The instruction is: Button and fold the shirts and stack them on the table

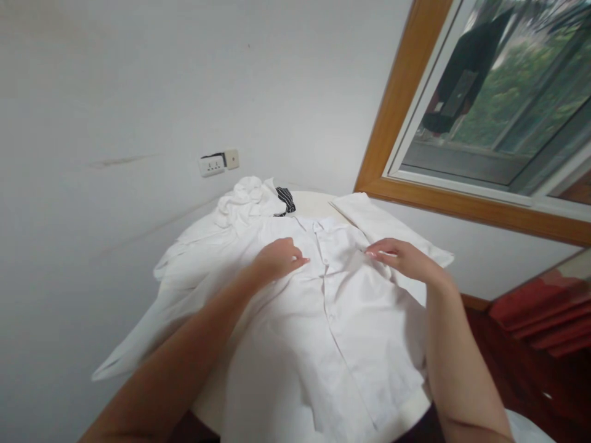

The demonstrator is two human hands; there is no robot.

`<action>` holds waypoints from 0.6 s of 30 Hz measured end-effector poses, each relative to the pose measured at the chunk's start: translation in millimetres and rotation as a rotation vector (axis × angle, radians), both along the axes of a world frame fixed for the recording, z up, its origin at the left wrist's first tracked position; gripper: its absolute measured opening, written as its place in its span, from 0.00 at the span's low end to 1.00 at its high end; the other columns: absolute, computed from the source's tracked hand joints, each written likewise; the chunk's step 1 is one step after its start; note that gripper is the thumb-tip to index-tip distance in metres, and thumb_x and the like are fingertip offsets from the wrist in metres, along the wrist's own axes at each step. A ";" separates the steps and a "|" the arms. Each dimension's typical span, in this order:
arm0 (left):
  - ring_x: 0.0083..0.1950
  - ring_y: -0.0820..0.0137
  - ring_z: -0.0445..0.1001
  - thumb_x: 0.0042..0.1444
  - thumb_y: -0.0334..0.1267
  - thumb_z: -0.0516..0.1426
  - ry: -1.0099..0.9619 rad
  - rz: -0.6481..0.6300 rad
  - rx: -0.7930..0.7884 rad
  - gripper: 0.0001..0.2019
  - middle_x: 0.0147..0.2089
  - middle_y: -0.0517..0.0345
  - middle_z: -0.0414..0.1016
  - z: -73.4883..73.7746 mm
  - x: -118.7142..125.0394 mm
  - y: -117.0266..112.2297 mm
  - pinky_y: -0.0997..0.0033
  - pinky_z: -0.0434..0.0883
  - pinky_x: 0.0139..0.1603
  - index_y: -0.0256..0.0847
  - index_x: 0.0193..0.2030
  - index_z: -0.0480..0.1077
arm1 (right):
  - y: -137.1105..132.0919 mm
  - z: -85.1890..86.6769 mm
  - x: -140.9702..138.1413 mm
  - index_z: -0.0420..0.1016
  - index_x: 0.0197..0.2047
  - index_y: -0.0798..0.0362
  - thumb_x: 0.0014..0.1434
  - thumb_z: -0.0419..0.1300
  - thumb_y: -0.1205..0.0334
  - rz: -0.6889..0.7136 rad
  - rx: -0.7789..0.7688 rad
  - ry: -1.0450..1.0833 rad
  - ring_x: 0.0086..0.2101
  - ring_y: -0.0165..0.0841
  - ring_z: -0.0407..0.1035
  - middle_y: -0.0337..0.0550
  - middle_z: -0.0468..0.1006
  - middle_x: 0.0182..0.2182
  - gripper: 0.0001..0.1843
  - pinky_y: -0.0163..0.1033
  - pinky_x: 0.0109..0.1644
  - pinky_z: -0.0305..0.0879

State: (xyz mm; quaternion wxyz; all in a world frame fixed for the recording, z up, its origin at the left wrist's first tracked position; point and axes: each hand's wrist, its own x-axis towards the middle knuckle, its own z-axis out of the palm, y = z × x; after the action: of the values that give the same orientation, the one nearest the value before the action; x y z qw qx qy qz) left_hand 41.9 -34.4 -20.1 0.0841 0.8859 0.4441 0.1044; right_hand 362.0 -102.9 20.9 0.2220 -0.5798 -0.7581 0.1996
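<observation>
A white button-up shirt point(341, 326) lies face up on a small round white table point(314, 200), collar toward the wall, sleeves spread to both sides. My left hand point(277, 258) rests on the shirt's chest left of the button placket, fingers curled loosely against the cloth. My right hand point(401, 258) lies on the chest right of the placket, fingers stretched flat and pointing left. Neither hand grips anything.
A crumpled white garment point(247, 200) and a black-and-white striped cloth point(286, 200) sit at the table's far edge by the wall. A wall socket point(212, 165) is above them. A wood-framed window point(462, 203) is at right, red cloth point(540, 314) below it.
</observation>
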 end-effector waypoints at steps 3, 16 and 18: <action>0.49 0.62 0.68 0.62 0.42 0.47 -0.019 -0.050 0.120 0.16 0.43 0.48 0.73 -19.0 17.6 4.8 0.62 0.63 0.55 0.41 0.42 0.75 | 16.1 -17.5 -22.6 0.80 0.43 0.46 0.59 0.54 0.53 0.049 -0.085 -0.117 0.45 0.41 0.72 0.43 0.80 0.43 0.15 0.46 0.53 0.65; 0.71 0.48 0.44 0.57 0.63 0.46 0.142 0.120 -0.079 0.36 0.72 0.44 0.47 -66.7 9.1 32.8 0.40 0.45 0.66 0.45 0.67 0.55 | 17.7 -52.8 -61.4 0.39 0.71 0.58 0.34 0.68 0.34 0.237 -0.399 -0.563 0.67 0.53 0.31 0.57 0.33 0.69 0.71 0.59 0.67 0.37; 0.72 0.52 0.43 0.59 0.62 0.43 0.108 0.122 -0.060 0.33 0.72 0.48 0.48 -69.3 5.1 45.4 0.41 0.43 0.67 0.48 0.67 0.56 | 18.8 -54.1 -56.8 0.40 0.71 0.55 0.34 0.67 0.33 0.233 -0.408 -0.560 0.67 0.52 0.32 0.56 0.34 0.70 0.70 0.59 0.67 0.38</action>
State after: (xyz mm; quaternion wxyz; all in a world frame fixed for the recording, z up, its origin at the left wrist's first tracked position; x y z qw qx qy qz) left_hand 47.0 10.9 -89.4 0.0798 0.8585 0.5043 0.0478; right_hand 305.1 -84.2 -33.2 -0.1385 -0.5539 -0.7951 0.2043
